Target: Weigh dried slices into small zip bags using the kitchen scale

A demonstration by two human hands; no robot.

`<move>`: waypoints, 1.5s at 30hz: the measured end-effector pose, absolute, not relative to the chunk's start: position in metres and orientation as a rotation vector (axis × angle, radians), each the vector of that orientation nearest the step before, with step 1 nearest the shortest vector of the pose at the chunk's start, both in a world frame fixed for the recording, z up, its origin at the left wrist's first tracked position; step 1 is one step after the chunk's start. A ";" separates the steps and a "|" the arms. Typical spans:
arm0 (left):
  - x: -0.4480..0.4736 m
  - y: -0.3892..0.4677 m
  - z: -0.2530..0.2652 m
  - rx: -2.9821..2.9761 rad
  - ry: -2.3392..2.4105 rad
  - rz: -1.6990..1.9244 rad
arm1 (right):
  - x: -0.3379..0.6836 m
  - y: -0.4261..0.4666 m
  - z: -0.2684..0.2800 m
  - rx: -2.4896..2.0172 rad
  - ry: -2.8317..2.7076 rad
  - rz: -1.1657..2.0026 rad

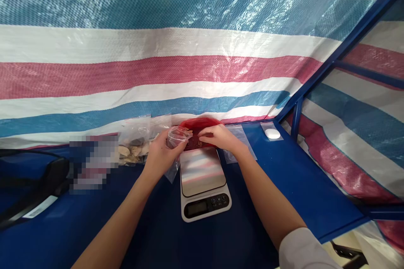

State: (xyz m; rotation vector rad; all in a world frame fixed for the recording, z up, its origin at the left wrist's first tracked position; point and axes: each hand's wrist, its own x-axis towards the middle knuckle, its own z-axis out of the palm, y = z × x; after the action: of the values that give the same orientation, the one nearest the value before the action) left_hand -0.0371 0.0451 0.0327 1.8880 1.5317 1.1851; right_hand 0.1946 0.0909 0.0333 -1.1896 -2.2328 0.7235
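My left hand (162,151) is closed on a clear plastic bag (178,136), its mouth held beside a red bag or basin (205,122). Over that red container, my right hand (217,136) has its thumb and fingers pinched together; what is between them, if anything, is too small to make out. Small reddish-brown bits seem to lie inside the red container. Just in front of it stands a white kitchen scale (205,214) with a shiny metal plate (202,172) and a dark display.
Clear bags of pale and brown dried slices (134,151) stand left of my left hand. A flat clear bag (236,136) lies behind my right wrist. A white object in a small bag (272,133) rests further right. Black gear (47,176) sits left; a striped tarp (158,71) hangs behind.
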 end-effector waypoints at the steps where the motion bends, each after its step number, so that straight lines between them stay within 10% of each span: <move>1: -0.039 0.046 0.033 1.879 1.525 1.185 | 0.190 0.094 0.032 -1.205 -2.289 0.686; 25: -0.055 0.050 0.037 1.879 1.453 1.054 | 0.129 0.102 0.013 -1.415 -2.609 0.131; 45: -0.053 0.050 0.039 1.928 1.459 1.050 | 0.153 0.116 0.023 -1.375 -2.313 0.530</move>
State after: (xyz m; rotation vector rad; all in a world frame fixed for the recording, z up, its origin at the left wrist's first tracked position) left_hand -0.0533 0.0495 0.0386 1.9282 1.4586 1.0503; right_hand 0.1529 0.1157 0.0227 -1.3750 -2.3126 0.5302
